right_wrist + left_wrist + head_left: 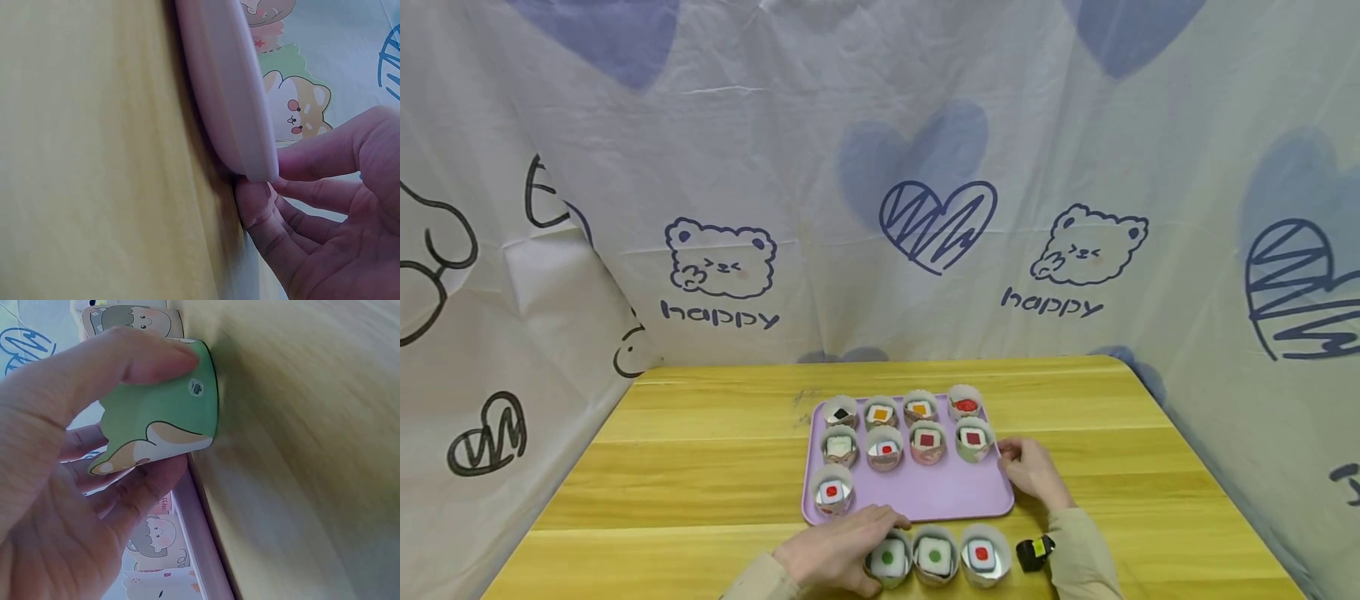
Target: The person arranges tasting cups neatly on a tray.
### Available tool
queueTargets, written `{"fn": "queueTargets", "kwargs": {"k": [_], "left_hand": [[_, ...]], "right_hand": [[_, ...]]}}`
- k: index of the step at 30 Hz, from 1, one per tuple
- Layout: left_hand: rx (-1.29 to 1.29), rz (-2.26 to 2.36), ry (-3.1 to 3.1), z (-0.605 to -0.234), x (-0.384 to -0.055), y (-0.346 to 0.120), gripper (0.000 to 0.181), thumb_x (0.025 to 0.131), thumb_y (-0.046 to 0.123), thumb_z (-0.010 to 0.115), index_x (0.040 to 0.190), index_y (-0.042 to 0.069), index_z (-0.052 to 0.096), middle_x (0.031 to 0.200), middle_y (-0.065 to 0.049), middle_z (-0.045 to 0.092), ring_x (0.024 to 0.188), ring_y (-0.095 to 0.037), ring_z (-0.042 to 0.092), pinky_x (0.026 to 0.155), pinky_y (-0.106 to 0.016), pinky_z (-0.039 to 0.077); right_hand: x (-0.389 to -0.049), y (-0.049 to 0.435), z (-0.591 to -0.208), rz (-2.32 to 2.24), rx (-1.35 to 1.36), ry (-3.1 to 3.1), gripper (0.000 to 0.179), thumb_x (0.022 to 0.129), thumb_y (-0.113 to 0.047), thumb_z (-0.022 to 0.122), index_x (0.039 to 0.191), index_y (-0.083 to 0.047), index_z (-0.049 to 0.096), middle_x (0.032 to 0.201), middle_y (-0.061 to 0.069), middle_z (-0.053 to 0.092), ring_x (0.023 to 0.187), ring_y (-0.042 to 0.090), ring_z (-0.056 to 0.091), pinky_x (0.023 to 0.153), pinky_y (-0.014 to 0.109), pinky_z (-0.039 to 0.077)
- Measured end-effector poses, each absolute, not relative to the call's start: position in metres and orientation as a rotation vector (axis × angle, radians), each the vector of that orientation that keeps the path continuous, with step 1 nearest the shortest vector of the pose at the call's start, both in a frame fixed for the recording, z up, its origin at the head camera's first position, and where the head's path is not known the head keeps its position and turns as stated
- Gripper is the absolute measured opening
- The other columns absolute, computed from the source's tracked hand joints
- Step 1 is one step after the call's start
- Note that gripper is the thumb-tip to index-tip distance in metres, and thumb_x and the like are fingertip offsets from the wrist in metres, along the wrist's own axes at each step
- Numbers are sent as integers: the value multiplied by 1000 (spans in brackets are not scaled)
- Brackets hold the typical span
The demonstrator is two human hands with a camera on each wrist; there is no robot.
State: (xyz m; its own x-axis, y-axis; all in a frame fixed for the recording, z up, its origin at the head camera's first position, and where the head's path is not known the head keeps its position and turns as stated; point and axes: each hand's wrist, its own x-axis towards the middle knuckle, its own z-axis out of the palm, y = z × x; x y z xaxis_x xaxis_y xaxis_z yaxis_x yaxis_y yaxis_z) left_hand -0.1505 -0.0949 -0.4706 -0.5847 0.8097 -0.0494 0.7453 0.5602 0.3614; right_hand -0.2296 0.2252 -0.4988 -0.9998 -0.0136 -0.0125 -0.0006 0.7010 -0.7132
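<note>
My left hand (848,546) grips a green paper cup (159,412) with a dog print. Inside that cup lies a white square piece with a green dot (887,557). Beside it stand another cup with a green-dotted piece (934,556) and one with a red-centred piece (982,556), all in front of the pink tray (917,497). At the tray's right side, my right hand (1033,471) pinches the rim (265,150) between thumb and fingers. The dog-printed cup (294,103) on the tray stands close to those fingers.
Several more paper cups (927,442) with coloured-centre pieces fill the tray's back rows and left side. Near the right sleeve lies a small black and yellow object (1035,552). Printed cloth (820,267) hangs behind the wooden table (685,467) and along both sides.
</note>
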Motion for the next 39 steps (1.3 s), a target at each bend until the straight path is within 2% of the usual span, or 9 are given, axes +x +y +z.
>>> {"fn": "queueTargets", "kwargs": {"k": [22,31,39], "left_hand": [[1289,433,2631,-465,-152,-97,67,74,26,82,134,14,52,123,6,59,114,-3,55,102,-21,49],[1245,473,2677,-454,-155,-100,71,74,21,84,135,12,50,127,-1,61,115,-10,59,100,-23,52],[1207,465,2725,-448,-163,-102,74,74,21,84,138,11,49,135,-5,60,125,-18,58,105,-31,51]], "right_hand": [[-230,226,-499,-1189,-14,2890,33,84,1,57,115,10,68,85,10,65,77,18,55,68,28,44],[-230,225,-498,-1182,-27,2902,33,83,1,56,113,11,68,84,10,65,77,18,55,68,28,44],[-229,225,-497,-1179,-25,2904,33,83,1,57,113,11,68,84,10,65,77,18,55,68,28,44]]}}
